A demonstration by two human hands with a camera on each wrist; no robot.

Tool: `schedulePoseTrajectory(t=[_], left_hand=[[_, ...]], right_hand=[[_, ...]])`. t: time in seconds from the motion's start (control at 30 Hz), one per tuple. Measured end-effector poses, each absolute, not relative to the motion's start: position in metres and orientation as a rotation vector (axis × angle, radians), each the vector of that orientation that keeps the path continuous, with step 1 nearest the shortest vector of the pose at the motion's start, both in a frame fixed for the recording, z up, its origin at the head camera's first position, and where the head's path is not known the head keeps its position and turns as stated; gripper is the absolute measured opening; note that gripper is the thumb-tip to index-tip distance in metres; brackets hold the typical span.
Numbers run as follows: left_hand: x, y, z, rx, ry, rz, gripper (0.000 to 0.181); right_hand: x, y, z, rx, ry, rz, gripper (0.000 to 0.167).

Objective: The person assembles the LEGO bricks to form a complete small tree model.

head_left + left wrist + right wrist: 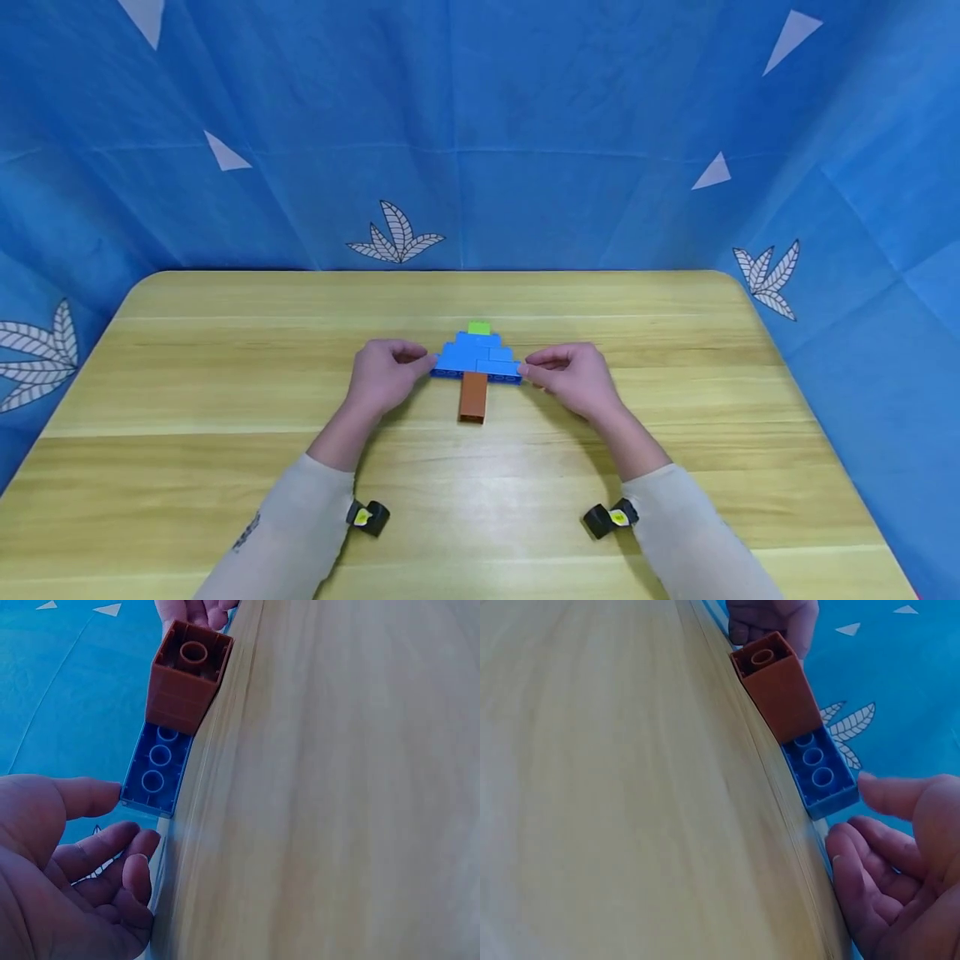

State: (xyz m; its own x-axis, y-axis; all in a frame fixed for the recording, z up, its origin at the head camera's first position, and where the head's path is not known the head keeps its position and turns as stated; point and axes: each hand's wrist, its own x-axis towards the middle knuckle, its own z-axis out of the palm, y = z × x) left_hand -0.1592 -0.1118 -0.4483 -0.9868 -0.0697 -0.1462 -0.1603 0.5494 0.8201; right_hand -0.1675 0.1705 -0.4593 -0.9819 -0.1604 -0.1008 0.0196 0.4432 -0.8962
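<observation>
A flat, tree-shaped build of toy bricks lies on the table in the head view. Stepped blue bricks (467, 354) form its wide part, a lime green brick (479, 328) tops it, and a brown brick stem (472, 396) points toward me. At the blue part's left end is my left hand (384, 372), its thumb tip (105, 798) at the corner and the other fingers loosely bent. My right hand (576, 377) mirrors it, thumb (881, 793) at the right end. Hollow undersides of the brown and blue bricks face the wrist cameras. Neither hand wraps round the build.
The light wooden table (187, 483) has rounded far corners. Behind and beside it hangs a blue cloth (570, 100) with white triangles and leaf prints. Black wrist cameras (369, 517) are strapped over both pale sleeves (288, 533).
</observation>
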Motion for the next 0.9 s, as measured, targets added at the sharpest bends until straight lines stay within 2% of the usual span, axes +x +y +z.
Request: schedulePoseTrajectory(t=[0.2,0.9], left_hand=[[-0.158,-0.107,-0.45,-0.206,2.677,1.435,0.027],[-0.159,-0.099,-0.459,-0.186,2.67,1.537,0.026]], right_hand=[[-0.168,0.167,-0.461,-0.141,2.628,-1.48,0.022],[-0.175,0.158,-0.467,0.0,2.608,-1.586,0.026]])
